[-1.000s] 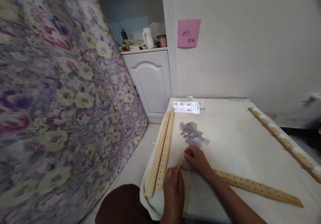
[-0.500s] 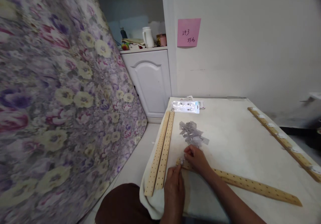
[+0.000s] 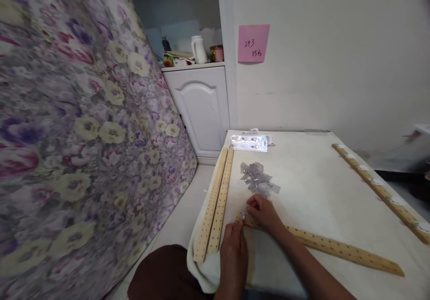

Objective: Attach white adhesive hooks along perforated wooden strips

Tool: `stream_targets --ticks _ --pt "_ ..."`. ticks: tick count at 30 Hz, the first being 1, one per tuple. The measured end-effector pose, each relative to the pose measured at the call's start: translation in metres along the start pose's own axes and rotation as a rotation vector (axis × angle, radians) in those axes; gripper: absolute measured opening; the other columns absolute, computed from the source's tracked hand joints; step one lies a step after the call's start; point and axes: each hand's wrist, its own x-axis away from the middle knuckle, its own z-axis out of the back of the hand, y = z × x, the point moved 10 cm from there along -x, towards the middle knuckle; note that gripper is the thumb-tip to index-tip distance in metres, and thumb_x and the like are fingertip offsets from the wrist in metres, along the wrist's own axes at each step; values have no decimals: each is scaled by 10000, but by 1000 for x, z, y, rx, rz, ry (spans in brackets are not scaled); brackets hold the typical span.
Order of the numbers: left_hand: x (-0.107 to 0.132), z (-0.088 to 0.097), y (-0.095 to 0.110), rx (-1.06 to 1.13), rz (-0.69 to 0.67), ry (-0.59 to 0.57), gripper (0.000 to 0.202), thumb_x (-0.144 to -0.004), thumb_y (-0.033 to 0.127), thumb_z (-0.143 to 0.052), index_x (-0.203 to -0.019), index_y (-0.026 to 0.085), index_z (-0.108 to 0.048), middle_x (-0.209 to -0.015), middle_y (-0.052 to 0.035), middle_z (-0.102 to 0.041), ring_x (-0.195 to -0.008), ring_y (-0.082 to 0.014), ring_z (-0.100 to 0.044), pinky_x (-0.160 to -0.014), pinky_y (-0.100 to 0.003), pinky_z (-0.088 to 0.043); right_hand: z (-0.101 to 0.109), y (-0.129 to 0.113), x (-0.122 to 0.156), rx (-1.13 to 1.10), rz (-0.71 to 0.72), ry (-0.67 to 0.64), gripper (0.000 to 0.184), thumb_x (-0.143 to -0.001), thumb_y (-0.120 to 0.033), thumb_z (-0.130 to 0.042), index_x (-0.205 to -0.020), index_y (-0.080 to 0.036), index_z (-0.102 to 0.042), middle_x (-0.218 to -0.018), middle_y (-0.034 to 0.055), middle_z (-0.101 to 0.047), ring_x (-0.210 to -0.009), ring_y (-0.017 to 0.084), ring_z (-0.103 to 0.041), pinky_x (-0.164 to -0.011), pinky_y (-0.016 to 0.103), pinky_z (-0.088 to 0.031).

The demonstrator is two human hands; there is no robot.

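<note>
A pale wooden strip with rows of holes (image 3: pixel 336 245) lies slantwise across the near part of the cloth-covered table. At its left end sits a small shiny metal piece (image 3: pixel 243 216), too small for me to tell its kind. My left hand (image 3: pixel 234 248) has its fingertips closed on the near side of this piece. Just beyond, my right hand (image 3: pixel 265 211) is over the strip with thumb and forefinger in a pinch; what lies between them cannot be made out. A pile of small clear plastic bags with metal bits (image 3: pixel 258 178) is just past my right hand.
Two more perforated strips (image 3: pixel 221 201) lie side by side along the table's left edge. A clear blister pack with metal pieces (image 3: pixel 248 143) is at the back. Along the right edge runs another strip (image 3: pixel 379 188) bearing several white pieces. A floral curtain (image 3: pixel 83 134) hangs at left.
</note>
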Motion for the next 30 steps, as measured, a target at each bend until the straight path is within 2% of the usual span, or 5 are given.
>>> stream_targets --ticks 10,18,23,30 --pt "0 4 5 -13 -29 24 332 -874 120 -387 -1116 203 -599 -944 -78 -599 -908 -192 -589 -817 -326 -504 -2 -4 5 -10 -30 -43 240 -630 -230 -664 -854 -180 -594 -731 4 -641 -664 156 -588 -629 256 -431" --pt "-1 3 7 -36 -3 -7 304 -878 120 -373 -1066 206 -595 -913 -64 -583 -876 -182 -581 -803 -325 -492 -1 -7 3 3 -23 -37 224 -616 -192 -663 -829 -175 -595 -716 0 -642 -671 153 -588 -634 252 -424" --pt "-1 6 8 -35 -16 24 293 -868 130 -387 -1051 204 -604 -896 -65 -585 -862 -190 -581 -780 -328 -494 4 -13 6 48 -1 -6 210 -628 -200 -658 -832 -180 -609 -760 7 -649 -661 150 -573 -636 256 -423" --pt "1 5 6 6 -24 21 307 -875 131 -381 -1096 199 -583 -938 -75 -584 -910 -196 -571 -819 -344 -487 8 -18 9 57 30 23 192 -653 -235 -656 -834 -193 -609 -821 21 -665 -675 157 -578 -652 267 -436"
